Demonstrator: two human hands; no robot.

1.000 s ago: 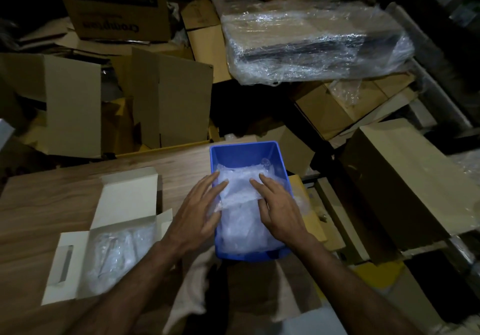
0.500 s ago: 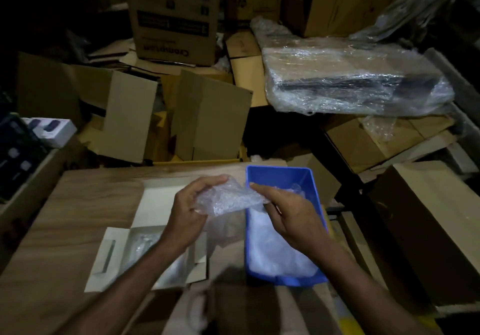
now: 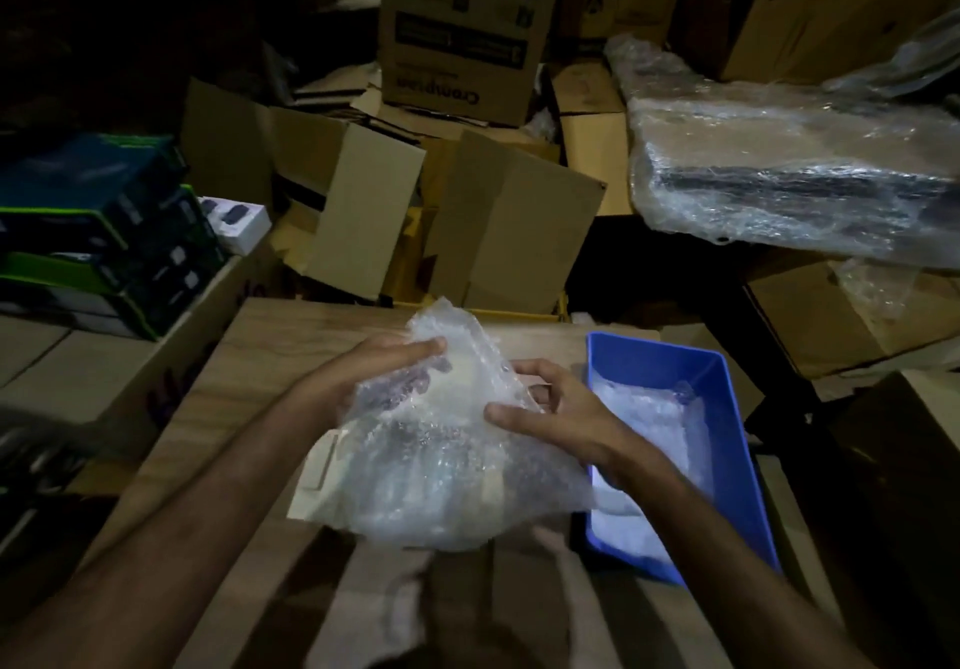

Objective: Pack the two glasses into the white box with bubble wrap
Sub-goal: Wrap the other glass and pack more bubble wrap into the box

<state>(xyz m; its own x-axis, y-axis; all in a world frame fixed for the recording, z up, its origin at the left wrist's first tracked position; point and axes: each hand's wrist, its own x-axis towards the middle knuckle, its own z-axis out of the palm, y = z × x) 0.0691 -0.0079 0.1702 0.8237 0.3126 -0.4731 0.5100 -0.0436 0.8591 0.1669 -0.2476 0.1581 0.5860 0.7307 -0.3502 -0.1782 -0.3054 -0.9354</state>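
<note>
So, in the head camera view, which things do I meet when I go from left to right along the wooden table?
left hand → sheet of bubble wrap, held over the white box → right hand → blue bin.

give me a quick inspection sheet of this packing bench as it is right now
surface: wooden table, dimly lit
job's things: bubble wrap sheet held up over the white box, which is mostly hidden; glasses not discernible
clutter: blue bin at the right with more wrap inside
grippers: left hand grips the sheet's upper part, right hand pinches its right edge
cables: nothing seen
surroundings: cardboard boxes piled behind, plastic-wrapped bundle upper right, dark retail boxes stacked left
</note>
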